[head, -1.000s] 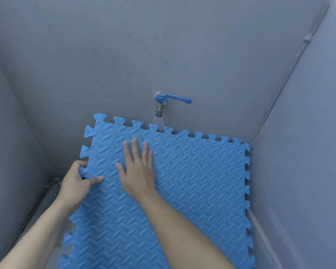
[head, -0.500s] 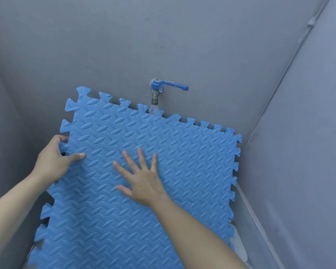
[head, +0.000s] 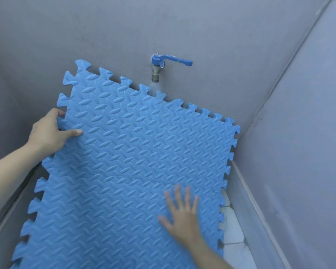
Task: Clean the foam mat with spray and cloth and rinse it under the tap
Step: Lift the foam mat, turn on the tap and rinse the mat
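The blue foam mat [head: 136, 167] leans tilted against the grey wall [head: 163, 26], its toothed top edge just under the tap [head: 158, 69], where water runs from the spout onto the mat's upper edge. The left hand [head: 50, 133] grips the mat's left edge, thumb on the front face, fingers curled behind. The right hand [head: 182, 216], blurred, lies flat with fingers spread on the lower right face, grasping nothing.

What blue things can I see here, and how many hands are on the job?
Blue foam mat: 1
Blue-handled tap: 1
Hands: 2, the left hand gripping the mat's edge, the right hand flat on its surface
Total: 4
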A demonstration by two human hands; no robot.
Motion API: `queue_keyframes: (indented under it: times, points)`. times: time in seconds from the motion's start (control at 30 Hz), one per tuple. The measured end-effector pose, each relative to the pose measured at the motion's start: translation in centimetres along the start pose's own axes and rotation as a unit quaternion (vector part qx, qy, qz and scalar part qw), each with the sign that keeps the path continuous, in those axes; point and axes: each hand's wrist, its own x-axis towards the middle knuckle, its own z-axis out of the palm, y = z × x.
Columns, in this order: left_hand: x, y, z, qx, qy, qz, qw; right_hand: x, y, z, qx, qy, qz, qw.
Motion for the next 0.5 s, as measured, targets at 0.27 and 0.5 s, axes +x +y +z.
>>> queue_keyframes:
  times: [0.27, 0.5]
  points:
    - [0.5, 0.3, -0.7, -0.006, -0.025, 0.006, 1.0, 13.2, -3.3, -6.3, 0.019, 0.106, 0.048, 0.993]
    - [0.5, -1.9, -0.9, -0.134, -0.067, -0.064, 0.987, 3.8, -12.9, 0.6, -0.061, 0.043, -0.355, 0.932]
